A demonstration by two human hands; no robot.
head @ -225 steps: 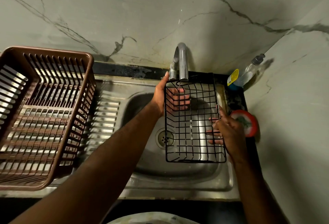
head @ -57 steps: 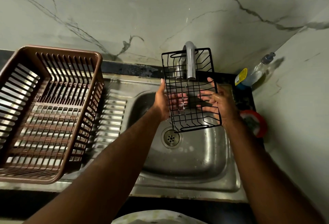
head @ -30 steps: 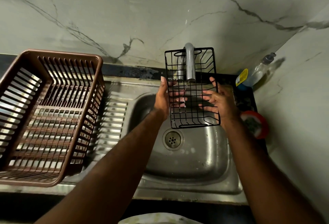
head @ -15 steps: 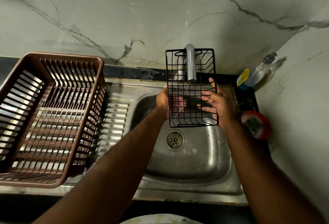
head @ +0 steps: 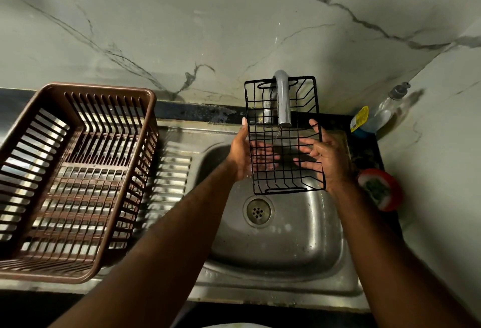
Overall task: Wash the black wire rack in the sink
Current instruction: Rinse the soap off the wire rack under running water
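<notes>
Rack (head: pixel 282 135): black wire, oblong, shallow walls, square mesh. It is held tilted over the sink (head: pixel 286 249), clear of the steel, its top end up around the tap (head: pixel 282 101).

Left hand (head: pixel 240 155): the thumb lies straight up the rack's left rim and the fingers (head: pixel 263 157) show through the mesh behind it. I read that as the rim pinched between thumb and fingers.

Right hand (head: pixel 331 157): the fingers (head: pixel 304 145) are splayed and fairly straight, laid on the wire at the right side. The thumb points up along the right wall. They press on the wire and are not curled round it.

A thin stream (head: pixel 277 133) falls from the curved, dull metal spout and passes between the two sets of fingertips.

The bowl is stainless steel, wet and spotted. Its round drain (head: pixel 257 211) sits just below the rack's lower end, nearer me than the fingers.

Well left of the left fingers, a brown slatted plastic basket (head: pixel 104 89) rests on the ribbed drainboard (head: pixel 171 171).

Right of the right hand there is a round red tub (head: pixel 390 197). Beyond it, in the corner, lies a clear pump bottle (head: pixel 380 115) with a yellow label.

The marble walls are veined.
</notes>
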